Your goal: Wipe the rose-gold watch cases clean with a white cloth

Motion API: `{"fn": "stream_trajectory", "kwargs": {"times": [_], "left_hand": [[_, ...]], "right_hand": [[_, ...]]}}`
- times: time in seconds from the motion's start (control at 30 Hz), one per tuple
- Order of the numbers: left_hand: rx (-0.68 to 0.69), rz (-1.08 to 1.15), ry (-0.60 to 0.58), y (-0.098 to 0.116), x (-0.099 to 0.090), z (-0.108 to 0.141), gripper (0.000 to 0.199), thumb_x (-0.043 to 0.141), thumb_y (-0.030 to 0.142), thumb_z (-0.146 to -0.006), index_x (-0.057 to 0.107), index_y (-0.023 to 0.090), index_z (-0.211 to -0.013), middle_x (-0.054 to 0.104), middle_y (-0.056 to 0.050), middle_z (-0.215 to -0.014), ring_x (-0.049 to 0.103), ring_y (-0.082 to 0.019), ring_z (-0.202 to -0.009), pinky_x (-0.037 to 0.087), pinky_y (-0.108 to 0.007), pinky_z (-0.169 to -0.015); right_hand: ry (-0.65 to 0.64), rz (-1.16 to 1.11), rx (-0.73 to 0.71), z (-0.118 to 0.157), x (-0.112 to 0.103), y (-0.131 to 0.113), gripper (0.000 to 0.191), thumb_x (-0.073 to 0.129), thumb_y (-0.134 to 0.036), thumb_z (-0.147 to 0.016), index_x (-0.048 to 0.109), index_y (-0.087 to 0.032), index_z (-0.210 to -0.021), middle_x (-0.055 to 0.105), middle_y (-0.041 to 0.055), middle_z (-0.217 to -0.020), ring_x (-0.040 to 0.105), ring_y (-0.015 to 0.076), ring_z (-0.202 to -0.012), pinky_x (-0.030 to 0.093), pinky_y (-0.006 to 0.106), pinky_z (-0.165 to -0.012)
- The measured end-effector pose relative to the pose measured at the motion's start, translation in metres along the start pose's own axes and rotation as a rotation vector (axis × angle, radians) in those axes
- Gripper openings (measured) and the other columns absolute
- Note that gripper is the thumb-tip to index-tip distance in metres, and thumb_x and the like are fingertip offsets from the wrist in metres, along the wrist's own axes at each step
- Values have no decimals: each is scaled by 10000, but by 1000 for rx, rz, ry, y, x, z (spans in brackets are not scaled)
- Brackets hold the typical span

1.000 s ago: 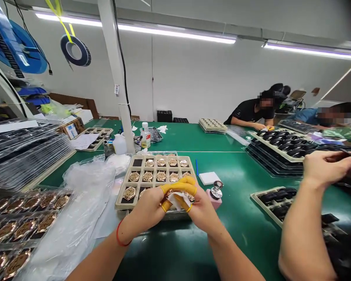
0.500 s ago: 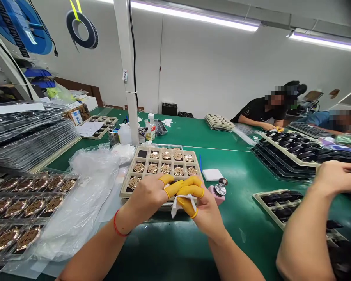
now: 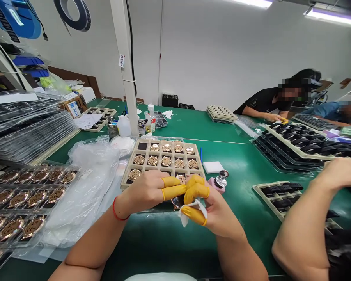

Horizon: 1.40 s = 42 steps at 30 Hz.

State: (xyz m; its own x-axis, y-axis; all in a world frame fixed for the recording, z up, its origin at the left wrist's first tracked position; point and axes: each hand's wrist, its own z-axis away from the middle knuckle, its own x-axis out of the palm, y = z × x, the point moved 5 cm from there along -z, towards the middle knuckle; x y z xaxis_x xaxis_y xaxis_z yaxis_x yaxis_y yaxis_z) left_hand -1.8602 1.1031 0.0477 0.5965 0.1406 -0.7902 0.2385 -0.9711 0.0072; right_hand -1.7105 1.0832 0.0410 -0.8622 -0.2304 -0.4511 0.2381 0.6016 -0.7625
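My left hand, with yellow finger cots and a red cord at the wrist, is closed on a round watch case. Only the dark, shiny face and part of the metal rim show below its fingers. My right hand, also in yellow finger cots, pinches a white cloth against the same watch case. Just beyond both hands lies a beige compartment tray with several gold-coloured watch cases. Its back left compartment shows a bare dark pad. My hands hide part of the front row.
A pink bottle with a metal top and a white pad stand right of the tray. Plastic bags and trays of watch cases lie left. A neighbour's arm reaches in at right, near a strap tray.
My hands have shifted slightly right and down and opened out a little, so more of the watch case shows. The camera view has tilted down slightly.
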Motion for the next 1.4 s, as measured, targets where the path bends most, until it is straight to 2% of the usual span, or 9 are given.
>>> {"fn": "stream_trajectory", "kwargs": {"times": [0.13, 0.33, 0.5, 0.67, 0.83, 0.97, 1.17, 1.23, 1.4], "left_hand": [[23, 247, 95, 3, 3, -4, 329, 336, 252, -998, 640, 202, -1115, 714, -93, -997, 667, -164, -838, 513, -285, -720], [118, 429, 330, 7, 6, -11, 303, 371, 286, -990, 642, 185, -1079, 714, -98, -815, 652, -159, -696, 484, -262, -610], [115, 483, 350, 10, 13, -14, 246, 413, 253, -975, 632, 202, -1076, 705, -82, -757, 607, -153, -599, 438, -265, -544], [81, 552, 383, 11, 16, -14, 214, 431, 251, -970, 624, 198, -1045, 709, -80, -772, 629, -149, -638, 465, -254, -572], [2, 276, 253, 10, 11, -10, 243, 405, 227, -967, 584, 189, -1126, 712, -84, -907, 664, -174, -776, 491, -280, -648], [-57, 100, 131, 10, 11, -8, 214, 417, 228, -964, 590, 188, -1084, 699, -71, -916, 634, -167, -736, 465, -285, -628], [-224, 365, 446, 11, 14, -8, 210, 401, 313, -982, 563, 185, -946, 671, -36, -755, 621, -138, -662, 472, -242, -594], [-291, 342, 420, 11, 17, -7, 285, 338, 354, -998, 560, 179, -960, 674, -45, -775, 616, -147, -663, 469, -253, -595], [-407, 212, 172, 4, 12, -3, 343, 292, 373, -1002, 566, 169, -1029, 671, -59, -856, 603, -178, -722, 452, -283, -633]], "right_hand": [[-43, -79, -69, 4, -2, -10, 145, 657, -175, -795, 533, -242, -762, 560, -9, -763, 519, 154, -738, 444, 288, -679], [-9, -176, -182, 6, -5, -16, 150, 677, -167, -758, 538, -225, -763, 548, 1, -741, 492, 143, -683, 427, 266, -622], [-62, -230, -194, 10, -5, -10, 177, 693, -151, -747, 537, -228, -778, 537, -8, -744, 474, 136, -690, 419, 263, -638], [-46, -241, -183, 9, -8, -9, 126, 709, -220, -780, 593, -237, -825, 569, -3, -757, 500, 140, -716, 427, 269, -656], [56, -238, -178, 7, -17, -8, 140, 691, -217, -816, 686, -292, -934, 580, 0, -810, 539, 145, -754, 449, 313, -765], [35, -263, -192, 8, -13, -8, 127, 701, -308, -807, 717, -323, -932, 567, 2, -849, 543, 158, -803, 443, 336, -820], [313, -118, -164, 4, -9, -1, 252, 663, -228, -842, 677, -350, -1061, 579, 0, -928, 531, 151, -876, 453, 283, -808], [383, -106, -148, 2, -7, 5, 258, 637, -195, -858, 677, -352, -1058, 578, -3, -936, 532, 146, -883, 453, 276, -819], [421, -9, -158, -5, -3, 18, 378, 629, -142, -849, 632, -365, -1154, 566, 10, -1019, 527, 162, -954, 441, 310, -864]]}}
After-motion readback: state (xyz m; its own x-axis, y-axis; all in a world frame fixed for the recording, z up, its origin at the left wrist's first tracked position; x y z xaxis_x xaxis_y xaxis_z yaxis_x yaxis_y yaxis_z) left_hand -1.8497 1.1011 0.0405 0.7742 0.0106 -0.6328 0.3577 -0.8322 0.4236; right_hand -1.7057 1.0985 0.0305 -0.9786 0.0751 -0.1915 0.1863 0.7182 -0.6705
